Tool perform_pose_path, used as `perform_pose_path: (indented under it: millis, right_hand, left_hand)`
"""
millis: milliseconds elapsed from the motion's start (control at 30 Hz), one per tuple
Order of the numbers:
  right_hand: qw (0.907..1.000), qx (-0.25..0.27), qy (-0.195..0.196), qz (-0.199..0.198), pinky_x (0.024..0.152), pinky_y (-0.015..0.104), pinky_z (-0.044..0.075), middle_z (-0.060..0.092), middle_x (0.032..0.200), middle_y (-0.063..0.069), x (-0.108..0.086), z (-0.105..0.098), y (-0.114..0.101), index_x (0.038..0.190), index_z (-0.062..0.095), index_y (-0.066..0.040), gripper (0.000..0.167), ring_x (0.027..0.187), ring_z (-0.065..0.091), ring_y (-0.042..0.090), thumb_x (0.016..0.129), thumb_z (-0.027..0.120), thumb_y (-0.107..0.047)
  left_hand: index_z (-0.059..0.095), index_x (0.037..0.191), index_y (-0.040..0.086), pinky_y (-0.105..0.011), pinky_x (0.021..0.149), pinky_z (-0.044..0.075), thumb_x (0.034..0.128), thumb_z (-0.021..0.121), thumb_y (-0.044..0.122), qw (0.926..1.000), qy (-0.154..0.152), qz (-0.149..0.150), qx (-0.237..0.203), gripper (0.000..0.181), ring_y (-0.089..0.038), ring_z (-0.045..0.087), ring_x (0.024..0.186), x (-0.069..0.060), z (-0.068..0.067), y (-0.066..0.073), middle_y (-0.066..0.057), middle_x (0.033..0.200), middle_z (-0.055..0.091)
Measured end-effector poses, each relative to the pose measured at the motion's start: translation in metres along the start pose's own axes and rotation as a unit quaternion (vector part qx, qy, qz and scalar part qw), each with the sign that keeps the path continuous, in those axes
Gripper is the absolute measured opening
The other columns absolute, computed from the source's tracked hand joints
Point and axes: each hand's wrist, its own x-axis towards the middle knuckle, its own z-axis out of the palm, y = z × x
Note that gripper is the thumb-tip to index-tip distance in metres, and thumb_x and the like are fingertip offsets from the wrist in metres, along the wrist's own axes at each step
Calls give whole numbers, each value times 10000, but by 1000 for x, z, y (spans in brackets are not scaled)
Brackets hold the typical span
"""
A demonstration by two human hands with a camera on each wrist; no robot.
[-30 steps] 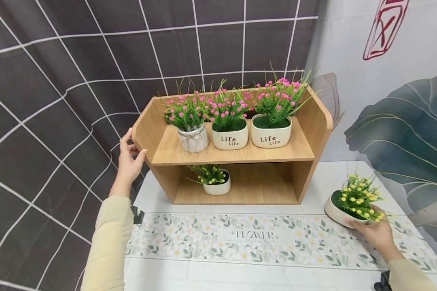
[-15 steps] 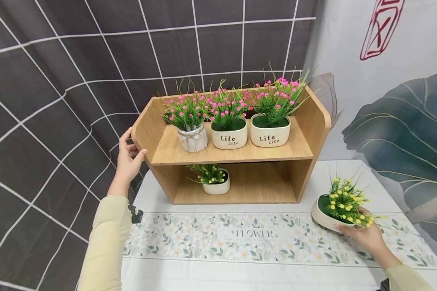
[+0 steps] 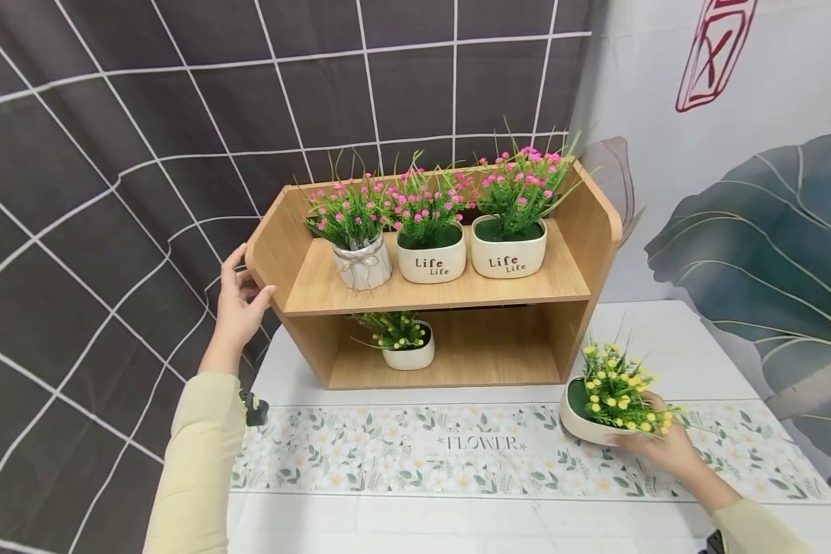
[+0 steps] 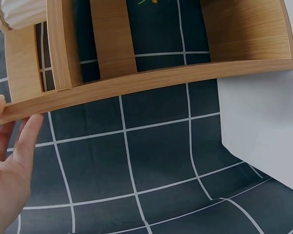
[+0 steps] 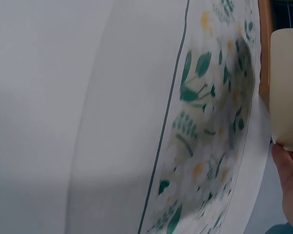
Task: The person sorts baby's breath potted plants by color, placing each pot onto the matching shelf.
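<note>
My left hand [image 3: 238,308] grips the left side panel of a two-tier wooden shelf [image 3: 443,301]. In the left wrist view the thumb and fingers [image 4: 27,146] lie on opposite sides of the panel's edge. My right hand [image 3: 665,446] holds a potted plant with yellow flowers [image 3: 612,396] by its cream pot, just right of the shelf's front corner. The right wrist view shows fingertips at the pot's end [image 5: 288,87], and a shadow falls on the cloth beside it. Another yellow-flowered potted plant [image 3: 410,350] stands on the lower tier, left of its middle.
On the upper tier stand three pink-flowered plants: one in a white pot with a bow [image 3: 363,265] and two in cream "Life" pots [image 3: 432,264]. A floral runner [image 3: 457,465] crosses the white table. Dark gridded cloth [image 3: 415,92] hangs behind and left.
My right hand has carried the yellow-flowered potted plant leftward, closer to the shelf's right front corner. The left hand has kept its grip on the side panel.
</note>
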Motion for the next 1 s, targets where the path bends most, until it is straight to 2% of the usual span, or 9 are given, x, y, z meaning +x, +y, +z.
perform_pose_path:
  millis: [133, 367, 633, 833, 1000]
  right_hand:
    - [9998, 87, -49, -187, 903, 698, 348, 416, 1288, 403, 2, 9, -10, 1402, 235, 101, 1001, 1142, 422, 578, 671, 847, -204]
    - [9989, 225, -410, 66, 960, 673, 337, 379, 1348, 377, 7, 25, -30, 1429, 202, 87, 1045, 1203, 395, 555, 684, 841, -272]
    - [9969, 685, -289, -249, 975, 650, 354, 421, 1336, 362, 10, 51, -52, 1414, 253, 84, 1003, 1196, 432, 538, 670, 852, -221]
    - [9942, 851, -119, -647, 955, 641, 387, 465, 1296, 363, 21, 69, -60, 1387, 300, 112, 976, 1147, 485, 530, 638, 861, -162]
    - [9923, 976, -117, -754, 975, 639, 370, 432, 1312, 387, 34, 81, -62, 1387, 296, 130, 976, 1162, 466, 543, 639, 859, -145]
  left_hand:
    - [153, 1499, 183, -14, 643, 419, 917, 532, -37, 10000, -8, -25, -12, 728, -449, 528, 1072, 0, 1, 1, -297, 1335, 436]
    - [160, 1500, 210, -19, 637, 424, 917, 539, -26, 9999, 21, -105, -6, 735, -440, 536, 1085, -1, 0, 2, -282, 1330, 448]
    - [137, 1504, 201, -40, 632, 442, 914, 549, -19, 9999, 22, -151, 48, 753, -446, 532, 1095, -2, 0, 1, -279, 1325, 448]
    - [161, 1500, 225, -26, 645, 422, 922, 535, -18, 9998, 91, -99, 112, 730, -428, 544, 1077, -2, 1, 2, -270, 1284, 471]
    - [165, 1499, 227, -78, 679, 470, 924, 530, -18, 9995, 128, -144, 269, 724, -422, 548, 1087, -2, 2, 3, -262, 1277, 474]
